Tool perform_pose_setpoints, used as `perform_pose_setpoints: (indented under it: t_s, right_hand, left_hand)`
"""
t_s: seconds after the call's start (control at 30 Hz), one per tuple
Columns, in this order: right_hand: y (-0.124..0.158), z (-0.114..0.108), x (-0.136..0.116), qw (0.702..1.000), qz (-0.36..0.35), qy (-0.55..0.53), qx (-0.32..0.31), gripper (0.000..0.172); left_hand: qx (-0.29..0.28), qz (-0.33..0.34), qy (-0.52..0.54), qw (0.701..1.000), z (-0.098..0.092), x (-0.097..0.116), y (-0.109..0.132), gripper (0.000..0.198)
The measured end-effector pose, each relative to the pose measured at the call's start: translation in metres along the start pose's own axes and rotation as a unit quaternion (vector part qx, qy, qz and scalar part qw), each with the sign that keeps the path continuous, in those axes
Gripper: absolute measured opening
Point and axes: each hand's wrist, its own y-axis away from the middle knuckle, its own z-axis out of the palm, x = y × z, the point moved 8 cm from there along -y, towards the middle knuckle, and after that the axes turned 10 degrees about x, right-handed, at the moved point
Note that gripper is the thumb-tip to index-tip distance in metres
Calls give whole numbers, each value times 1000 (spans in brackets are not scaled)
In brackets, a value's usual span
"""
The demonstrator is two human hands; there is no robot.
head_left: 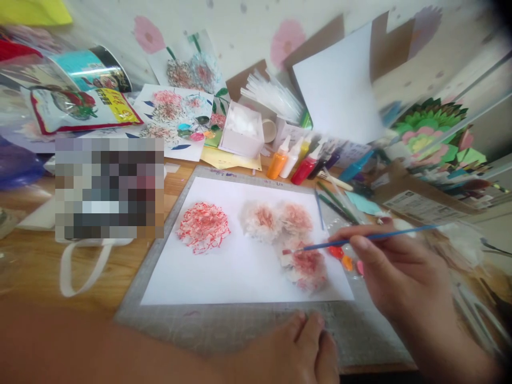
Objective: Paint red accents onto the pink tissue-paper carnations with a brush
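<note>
My right hand (400, 272) grips a paintbrush (352, 241) with a blue handle. The brush's reddish tip is at the upper left edge of the lower right paper-like ruffled flower (308, 266); whether it touches is blurred. Two similar pale flowers with reddish centres (262, 220) sit just above it. On the left of the white sheet (224, 282) lies a ruffled flower edged in red (204, 226). My left hand (304, 346) rests on the grey cutting mat (224, 325) below the sheet, fingers laid down with nothing held. Paint blobs (347, 262) show beside my right hand, partly covered.
Paint bottles (302, 169) stand behind the sheet, near a white box (242, 128) of white material. A blurred-out item (110, 186) sits to the left with a white strap. Several brushes lie at the right, by a cardboard box (424, 197). Scissors-like handles (476, 314) lie lower right.
</note>
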Motion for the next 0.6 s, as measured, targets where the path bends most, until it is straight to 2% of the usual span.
perform_pose_setpoints:
  t_s: [0.1,0.23,0.4,0.5,0.6]
  right_hand:
    - [3,3,1,1000,8,-14,-25,6]
    - [4,1,5,995,39,-96,-3,7]
    - [2,5,4,999,32,-36,-18,5]
    - [-1,1,3,998,44,-51,8,4]
    - [-1,-1,7,993,77,-80,41,8]
  left_hand:
    - [-6,1,-16,1000,-2,-1,-3,26]
    - [-27,19,-28,999,-4,1,-9,26]
    - [-39,12,-25,999,-4,0,-11,28]
    - [-45,22,-28,998,-2,2,-10,24]
    - [-13,10,-38,999,-7,0,-11,29]
